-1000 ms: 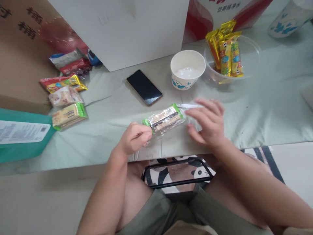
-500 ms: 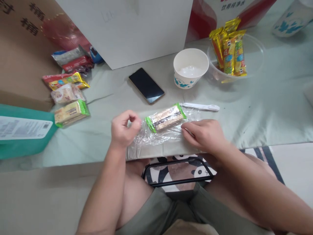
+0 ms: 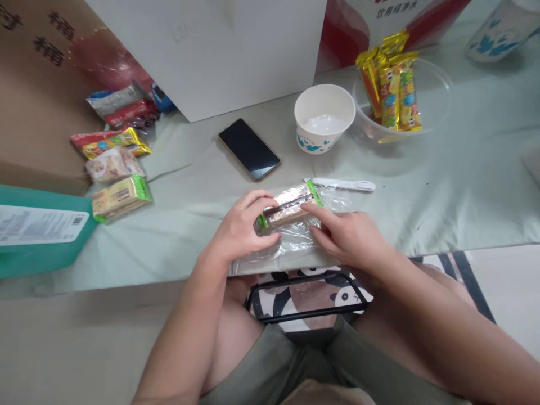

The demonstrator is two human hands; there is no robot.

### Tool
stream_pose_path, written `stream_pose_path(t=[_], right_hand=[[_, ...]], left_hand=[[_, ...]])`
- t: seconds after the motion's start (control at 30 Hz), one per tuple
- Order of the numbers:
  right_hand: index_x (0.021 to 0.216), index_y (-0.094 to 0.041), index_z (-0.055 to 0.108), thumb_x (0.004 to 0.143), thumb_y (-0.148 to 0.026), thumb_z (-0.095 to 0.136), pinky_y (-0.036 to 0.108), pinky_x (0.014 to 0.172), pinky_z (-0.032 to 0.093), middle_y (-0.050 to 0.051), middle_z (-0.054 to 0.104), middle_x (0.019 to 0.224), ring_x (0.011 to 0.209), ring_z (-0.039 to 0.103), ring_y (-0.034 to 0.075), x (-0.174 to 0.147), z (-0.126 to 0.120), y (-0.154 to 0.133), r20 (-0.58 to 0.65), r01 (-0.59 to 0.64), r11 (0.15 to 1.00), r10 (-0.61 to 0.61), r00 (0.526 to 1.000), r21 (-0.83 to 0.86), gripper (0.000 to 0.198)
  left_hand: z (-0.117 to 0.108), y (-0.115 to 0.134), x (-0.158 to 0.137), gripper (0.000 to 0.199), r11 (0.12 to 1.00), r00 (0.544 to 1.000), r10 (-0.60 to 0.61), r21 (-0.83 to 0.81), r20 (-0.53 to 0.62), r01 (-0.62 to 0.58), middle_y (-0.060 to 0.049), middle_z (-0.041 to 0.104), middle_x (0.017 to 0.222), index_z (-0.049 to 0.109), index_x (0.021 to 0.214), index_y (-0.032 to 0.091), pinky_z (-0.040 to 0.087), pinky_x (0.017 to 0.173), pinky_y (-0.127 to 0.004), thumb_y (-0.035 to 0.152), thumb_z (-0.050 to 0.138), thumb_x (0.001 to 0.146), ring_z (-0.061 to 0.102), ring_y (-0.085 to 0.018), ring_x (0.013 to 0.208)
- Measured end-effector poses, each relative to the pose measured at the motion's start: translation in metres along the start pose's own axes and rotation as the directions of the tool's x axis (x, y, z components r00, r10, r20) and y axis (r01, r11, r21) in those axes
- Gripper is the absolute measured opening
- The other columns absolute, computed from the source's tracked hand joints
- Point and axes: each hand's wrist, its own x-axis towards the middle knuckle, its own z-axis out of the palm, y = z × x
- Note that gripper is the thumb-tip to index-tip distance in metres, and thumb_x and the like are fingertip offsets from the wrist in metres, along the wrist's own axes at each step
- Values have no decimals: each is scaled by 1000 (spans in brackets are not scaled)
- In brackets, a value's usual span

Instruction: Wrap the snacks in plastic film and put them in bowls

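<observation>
A snack packet (image 3: 289,211) with green ends and a clear middle lies on a crumpled clear plastic film (image 3: 301,239) near the table's front edge. My left hand (image 3: 242,228) is curved around the packet's left end, its fingertips on the upper side and the thumb apart on the near side. From the right, my right hand (image 3: 352,233) reaches in with the index fingertip on the packet's near right part. Its thumb is held apart, over the film. Just behind the packet lies a thin white plastic tool (image 3: 346,185), its kind unclear.
Behind are a phone (image 3: 248,149), a paper cup (image 3: 323,126) with clear plastic inside and a clear bowl (image 3: 441,98) of yellow snack packets. Wrapped snacks (image 3: 120,197) and a green package (image 3: 46,253) sit left. A white box (image 3: 219,56) stands at the back.
My left hand has opened from a curled shape and moved right onto the packet's left end. My right index finger has extended onto the packet.
</observation>
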Motion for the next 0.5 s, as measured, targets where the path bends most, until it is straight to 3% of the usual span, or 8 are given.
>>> stream_pose_path(t=[0.17, 0.33, 0.4, 0.5], right_hand=[[133, -23, 64, 96, -25, 47, 30, 52, 28, 6, 79, 99, 61, 63, 16, 2, 10, 2, -218, 84, 993, -64, 974, 82, 41], [109, -20, 69, 97, -19, 53, 33, 72, 49, 7, 75, 95, 84, 68, 21, 11, 14, 4, -451, 227, 971, -169, 876, 76, 21], [100, -21, 69, 96, -19, 55, 37, 81, 51, 8, 76, 103, 90, 68, 23, 14, 16, 5, -483, 259, 963, -197, 853, 66, 14], [92, -21, 67, 95, -17, 56, 42, 91, 53, 8, 75, 122, 109, 69, 27, 17, 22, 6, -454, 282, 954, -206, 867, 104, 12]], left_hand=[[2, 0, 1, 29, 1000, 999, 13, 27, -51, -12, -11, 69, 127, 61, 105, 20, 54, 104, -42, 14, 65, 77, 66, -25, 120], [2, -3, -1, 47, 997, 998, 26, 74, 61, -30, -14, 62, 143, 56, 114, 21, 46, 114, -49, 7, 59, 70, 57, -30, 136], [1, -2, -2, 50, 998, 998, -26, 52, 54, 23, -13, 62, 145, 55, 117, 22, 48, 111, -47, 5, 56, 70, 59, -29, 134], [0, -1, -3, 38, 980, 978, -200, -4, -60, 200, -11, 69, 135, 56, 110, 22, 54, 101, -41, 9, 56, 75, 69, -26, 118]])
